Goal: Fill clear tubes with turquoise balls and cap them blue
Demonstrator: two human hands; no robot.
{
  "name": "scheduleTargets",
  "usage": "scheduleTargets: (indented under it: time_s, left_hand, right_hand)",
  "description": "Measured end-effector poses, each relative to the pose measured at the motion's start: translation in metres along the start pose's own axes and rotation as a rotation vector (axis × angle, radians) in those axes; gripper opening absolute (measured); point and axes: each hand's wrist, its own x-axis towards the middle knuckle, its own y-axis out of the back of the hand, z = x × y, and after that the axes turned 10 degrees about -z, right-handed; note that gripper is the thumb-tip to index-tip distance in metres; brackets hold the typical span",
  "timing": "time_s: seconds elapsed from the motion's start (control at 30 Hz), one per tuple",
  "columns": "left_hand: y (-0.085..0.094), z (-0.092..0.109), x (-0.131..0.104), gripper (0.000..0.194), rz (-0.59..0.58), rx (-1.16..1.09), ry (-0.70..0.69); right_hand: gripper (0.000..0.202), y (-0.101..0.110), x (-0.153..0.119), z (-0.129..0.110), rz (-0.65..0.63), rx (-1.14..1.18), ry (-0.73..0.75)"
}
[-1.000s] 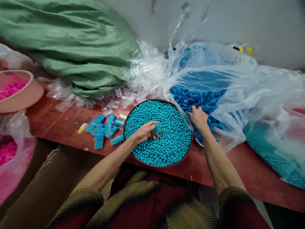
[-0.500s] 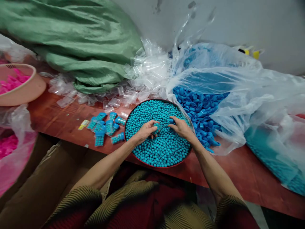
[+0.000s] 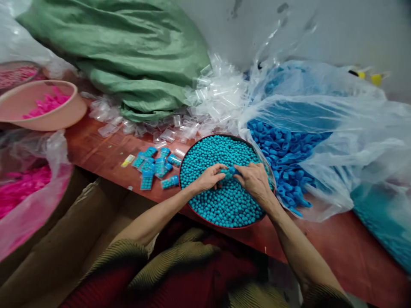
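Observation:
My left hand grips a small clear container of turquoise beads between thumb and fingers. Pinched in my right hand is a small blue cap, which meets the container's right end. Whether it is fully seated I cannot tell. Both hands are above a round red-rimmed tub full of loose turquoise beads. Left of the tub, several capped containers filled with beads lie on the red table.
Empty clear containers are heaped behind the tub, beside a green sack. A plastic bag with blue caps sits to the right. A peach basin holds pink pieces at left. Turquoise beads fill another bag far right.
My right hand has moved left and brought the blue cap against the container in my left hand. The whole view has shifted, so things appear farther right.

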Motion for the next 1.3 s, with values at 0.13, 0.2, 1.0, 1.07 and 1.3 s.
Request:
scheduleTargets:
  time_s: [0.13,0.2,1.0,1.07,1.3]
  left_hand:
    - [-0.001,0.001,0.001,0.037,-0.023,-0.020,-0.039]
    - [0.000,0.000,-0.001,0.039,-0.056,-0.014,-0.045]
    - [-0.023,0.010,-0.023,0.036,0.207,-0.056,-0.067]
    - [-0.023,0.011,-0.024,0.033,0.231,-0.011,-0.084]
    - [-0.007,0.015,-0.026,0.035,-0.050,0.010,-0.024]
  right_hand:
    - [0.038,-0.007,0.002,0.003,0.088,0.277,0.010]
    - [0.045,-0.008,0.001,0.001,0.057,0.507,0.019]
    - [0.037,-0.003,-0.015,-0.029,0.057,0.802,0.126]
    - [0.036,-0.001,-0.016,-0.023,0.051,0.824,0.170]
    - [0.038,0.009,-0.013,-0.001,-0.086,1.177,0.030]
